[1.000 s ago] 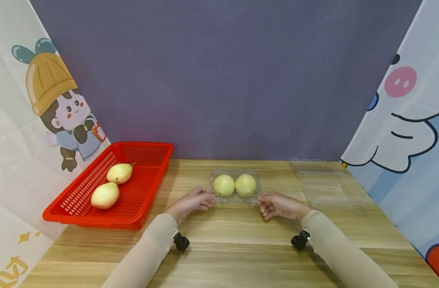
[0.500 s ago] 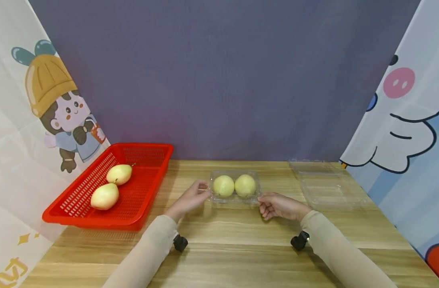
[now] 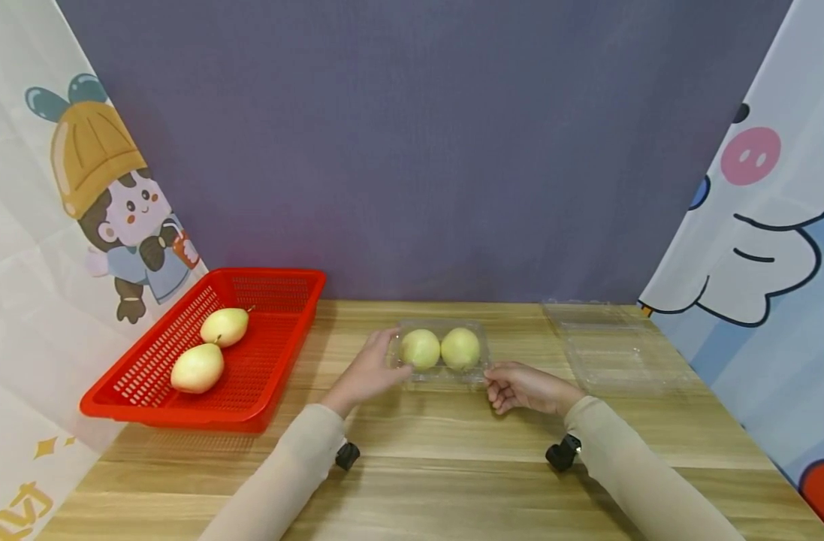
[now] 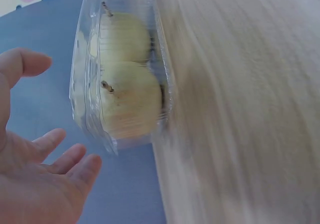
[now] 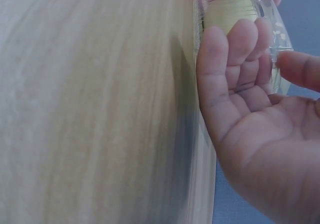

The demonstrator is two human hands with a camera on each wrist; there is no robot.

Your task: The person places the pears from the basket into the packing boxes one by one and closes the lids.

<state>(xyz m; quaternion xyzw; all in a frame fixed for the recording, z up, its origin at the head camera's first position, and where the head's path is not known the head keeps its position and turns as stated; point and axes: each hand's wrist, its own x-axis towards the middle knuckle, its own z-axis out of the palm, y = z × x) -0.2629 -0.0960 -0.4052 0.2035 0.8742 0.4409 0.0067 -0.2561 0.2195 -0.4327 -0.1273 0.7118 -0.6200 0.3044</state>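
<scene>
A transparent plastic clamshell box [image 3: 442, 373] lies in the middle of the table with its lid down over two pale yellow pears [image 3: 461, 349]. At its near right corner, my right hand [image 3: 529, 387] pinches the rim between thumb and finger, the other fingers curled. My left hand [image 3: 367, 373] is at the box's left end with fingers spread. In the left wrist view, a gap shows between the left fingers [image 4: 85, 166] and the box [image 4: 162, 79]. The right wrist view has the thumb [image 5: 295, 69] against the box's rim.
A red plastic basket [image 3: 270, 376] holding two more pears [image 3: 197, 368] stands on the left. At the back right lies open transparent plastic packaging [image 3: 608, 353]. A grey-blue backdrop [image 3: 425, 150] rises behind the wooden table [image 3: 439, 466].
My left hand has let go of the box's near left corner, drawn back slightly, and spread open around its left end. The right hand and the box have stayed in place.
</scene>
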